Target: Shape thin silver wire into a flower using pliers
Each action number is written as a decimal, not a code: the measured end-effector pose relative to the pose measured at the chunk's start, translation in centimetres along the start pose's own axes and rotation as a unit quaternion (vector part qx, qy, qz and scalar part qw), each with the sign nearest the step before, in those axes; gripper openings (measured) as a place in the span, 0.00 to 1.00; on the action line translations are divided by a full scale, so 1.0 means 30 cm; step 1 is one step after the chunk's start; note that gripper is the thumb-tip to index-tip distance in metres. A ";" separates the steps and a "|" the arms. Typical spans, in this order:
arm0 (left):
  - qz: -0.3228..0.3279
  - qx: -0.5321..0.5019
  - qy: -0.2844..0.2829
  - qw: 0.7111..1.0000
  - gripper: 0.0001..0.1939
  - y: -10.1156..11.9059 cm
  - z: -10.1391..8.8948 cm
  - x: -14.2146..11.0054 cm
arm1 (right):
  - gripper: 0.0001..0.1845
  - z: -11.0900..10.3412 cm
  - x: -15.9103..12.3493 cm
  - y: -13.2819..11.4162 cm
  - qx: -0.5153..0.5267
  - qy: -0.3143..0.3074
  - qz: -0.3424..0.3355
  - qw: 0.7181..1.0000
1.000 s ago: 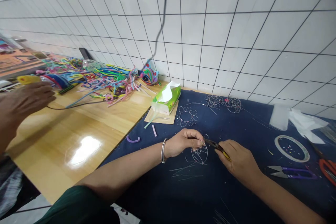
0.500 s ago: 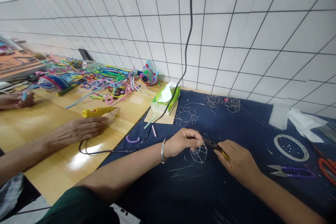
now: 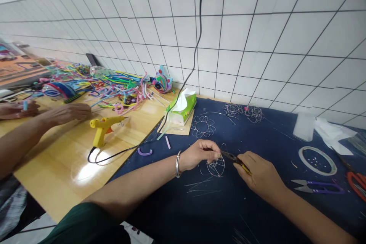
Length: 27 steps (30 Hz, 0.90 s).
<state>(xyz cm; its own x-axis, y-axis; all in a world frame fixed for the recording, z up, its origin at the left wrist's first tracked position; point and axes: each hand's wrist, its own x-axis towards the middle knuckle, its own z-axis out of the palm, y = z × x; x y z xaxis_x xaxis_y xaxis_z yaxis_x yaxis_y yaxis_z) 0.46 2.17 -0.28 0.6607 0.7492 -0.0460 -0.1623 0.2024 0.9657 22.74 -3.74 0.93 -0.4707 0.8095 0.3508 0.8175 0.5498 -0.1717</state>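
Between the thumb and fingers of my left hand (image 3: 201, 154), a small round wire frame (image 3: 216, 168) is pinched, hanging just over the dark blue cloth (image 3: 171, 206). My right hand (image 3: 259, 169) is wrapped around yellow-handled pliers (image 3: 236, 159). Their jaws point left and meet the wire at my left fingertips; whether they grip it is too small to tell. Loose cut wires (image 3: 200, 188) lie below my left hand. Behind it rests a flower-shaped wire piece (image 3: 203, 126), and farther back are tangled wire shapes (image 3: 243, 112).
Purple snips (image 3: 320, 187), a tape ring (image 3: 301, 154) and orange-handled scissors (image 3: 356, 183) lie at right. A tissue pack (image 3: 181, 108) stands behind. At left, a co-worker's hand (image 3: 71, 113) is near a yellow glue gun (image 3: 103, 127), whose cord (image 3: 122, 153) crosses onto the cloth, and colourful pipe cleaners (image 3: 122, 85).
The co-worker's hand has let go of the glue gun and moved left and back. The gun's cord has shifted left. My hands, wire frame and pliers have barely moved.
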 end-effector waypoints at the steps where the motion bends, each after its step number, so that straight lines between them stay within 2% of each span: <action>1: -0.001 -0.003 0.001 1.000 0.10 0.000 -0.001 0.000 | 0.08 -0.003 0.001 0.001 0.005 -0.004 -0.001 1.000; 8: -0.014 0.004 -0.001 1.000 0.10 0.005 -0.010 0.000 | 0.08 -0.039 0.019 0.002 0.043 -0.027 -0.025 0.998; 15: -0.011 0.036 -0.053 0.998 0.10 0.018 -0.026 0.002 | 0.08 -0.069 0.028 0.000 0.017 -0.054 -0.035 0.998; 27: 0.001 0.189 -0.075 0.979 0.10 0.038 -0.040 0.003 | 0.08 -0.078 0.032 0.001 -0.046 -0.057 -0.050 0.996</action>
<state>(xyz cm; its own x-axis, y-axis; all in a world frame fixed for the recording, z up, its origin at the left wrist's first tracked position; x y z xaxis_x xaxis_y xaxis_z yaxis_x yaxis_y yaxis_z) -0.55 3.22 0.51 0.7654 0.6427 -0.0339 0.1013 -0.0683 0.9925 23.11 -3.43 3.41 -0.5821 0.7726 0.2534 0.7889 0.6121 -0.0538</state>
